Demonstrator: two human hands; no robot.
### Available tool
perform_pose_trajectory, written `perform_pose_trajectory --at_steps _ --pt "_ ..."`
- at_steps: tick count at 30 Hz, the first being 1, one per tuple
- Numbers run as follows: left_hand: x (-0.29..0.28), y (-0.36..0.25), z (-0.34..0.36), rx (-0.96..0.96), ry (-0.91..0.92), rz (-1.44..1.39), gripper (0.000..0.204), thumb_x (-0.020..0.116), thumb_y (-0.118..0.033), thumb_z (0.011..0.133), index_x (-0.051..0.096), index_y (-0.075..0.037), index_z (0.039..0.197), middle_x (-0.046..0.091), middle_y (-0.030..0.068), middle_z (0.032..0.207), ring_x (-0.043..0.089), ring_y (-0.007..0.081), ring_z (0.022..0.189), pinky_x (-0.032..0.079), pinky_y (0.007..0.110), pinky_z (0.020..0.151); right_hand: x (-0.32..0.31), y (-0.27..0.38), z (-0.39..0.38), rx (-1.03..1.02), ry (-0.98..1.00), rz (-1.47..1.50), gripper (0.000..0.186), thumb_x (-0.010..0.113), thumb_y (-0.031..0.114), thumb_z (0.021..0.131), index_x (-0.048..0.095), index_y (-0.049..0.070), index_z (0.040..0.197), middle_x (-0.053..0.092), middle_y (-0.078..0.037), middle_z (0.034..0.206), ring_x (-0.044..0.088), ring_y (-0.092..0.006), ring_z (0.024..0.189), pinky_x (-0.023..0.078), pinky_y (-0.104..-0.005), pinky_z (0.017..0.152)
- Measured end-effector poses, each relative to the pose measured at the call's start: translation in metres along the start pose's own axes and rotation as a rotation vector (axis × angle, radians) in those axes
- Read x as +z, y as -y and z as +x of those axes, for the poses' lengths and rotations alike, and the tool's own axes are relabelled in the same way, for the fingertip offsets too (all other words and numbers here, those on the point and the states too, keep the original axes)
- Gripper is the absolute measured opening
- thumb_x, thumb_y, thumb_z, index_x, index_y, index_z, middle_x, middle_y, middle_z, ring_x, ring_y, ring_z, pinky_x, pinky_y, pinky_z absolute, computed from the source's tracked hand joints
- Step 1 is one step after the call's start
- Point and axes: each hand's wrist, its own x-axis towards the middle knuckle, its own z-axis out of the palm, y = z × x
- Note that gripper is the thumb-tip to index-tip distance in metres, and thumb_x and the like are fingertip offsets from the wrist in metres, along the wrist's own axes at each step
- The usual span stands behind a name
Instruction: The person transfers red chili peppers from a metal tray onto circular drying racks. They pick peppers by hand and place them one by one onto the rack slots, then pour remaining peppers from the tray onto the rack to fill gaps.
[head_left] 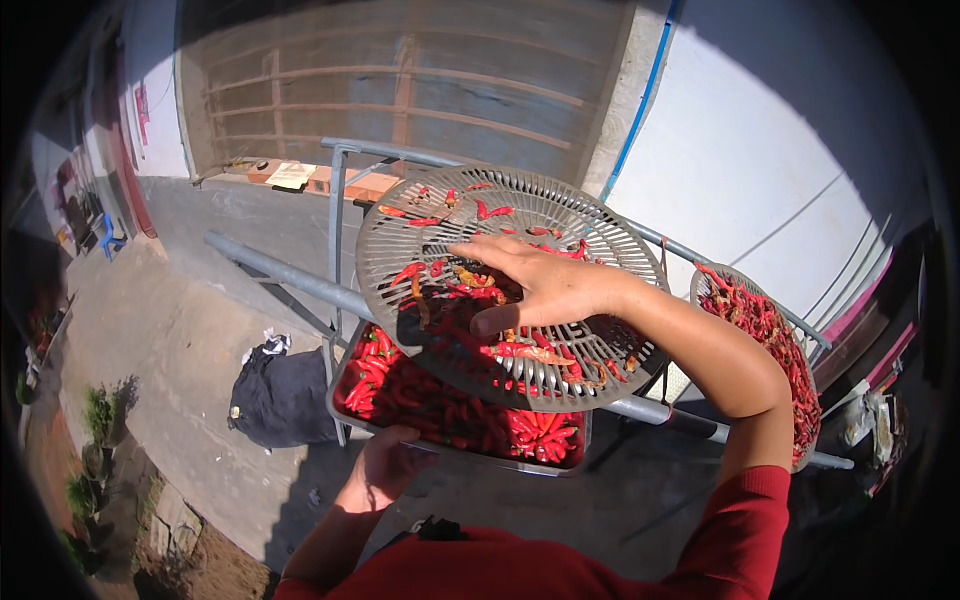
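Over a round grey slotted tray (pixel 610 240), my right hand (pixel 545 280) lies palm down with its fingers stretched out and thumb apart. Dried red and orange-brown chilies (pixel 530 352) are scattered across the slats around it, and some lie in the hand's shadow. Partly beneath the round tray is a rectangular tray (pixel 480 460) full of glossy red chilies (pixel 545 433). At its near left edge my left hand (pixel 383 468) grips the rim, its fingertips partly hidden in shadow.
Grey metal rails (pixel 290 275) support the trays. Another round tray of dried chilies (pixel 765 340) stands at the right, below a white wall (pixel 740 130). A dark cloth bundle (pixel 285 395) sits on the concrete floor at left. Potted plants (pixel 98 415) line the lower left.
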Motion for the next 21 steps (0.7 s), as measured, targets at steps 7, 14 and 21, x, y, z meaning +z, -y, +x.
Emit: perform_pose_trajectory --at_steps 7,14,21 --pt "0.014 0.006 -0.002 -0.005 0.007 -0.006 0.023 0.059 -0.012 0.085 0.065 -0.005 0.106 0.072 0.0091 0.097 0.069 0.023 0.089 0.055 0.037 0.081 0.029 0.01 -0.006 0.055 -0.095 -0.31 0.092 0.062 0.072 0.073 0.035 0.026 0.148 0.024 -0.021 0.155 0.018 -0.0465 0.142 0.021 -0.0633 0.11" --pt "0.016 0.01 0.003 -0.029 0.03 -0.007 0.021 0.059 -0.013 0.084 0.066 -0.005 0.103 0.072 0.0093 0.097 0.069 0.0236 0.089 0.055 0.038 0.08 0.036 -0.019 -0.017 -0.111 -0.344 -0.316 0.048 0.063 0.035 0.089 0.053 0.017 0.133 0.055 -0.015 0.124 0.048 -0.0381 0.114 0.038 -0.0506 0.1" --pt "0.035 0.006 -0.006 0.049 0.125 -0.054 0.035 0.057 -0.009 0.081 0.062 0.002 0.113 0.071 0.0149 0.095 0.068 0.0329 0.093 0.052 0.048 0.09 0.034 -0.011 0.006 -0.048 -0.31 -0.289 0.045 0.061 0.022 0.081 0.054 0.013 0.125 0.053 -0.02 0.116 0.05 -0.0427 0.107 0.047 -0.0523 0.087"
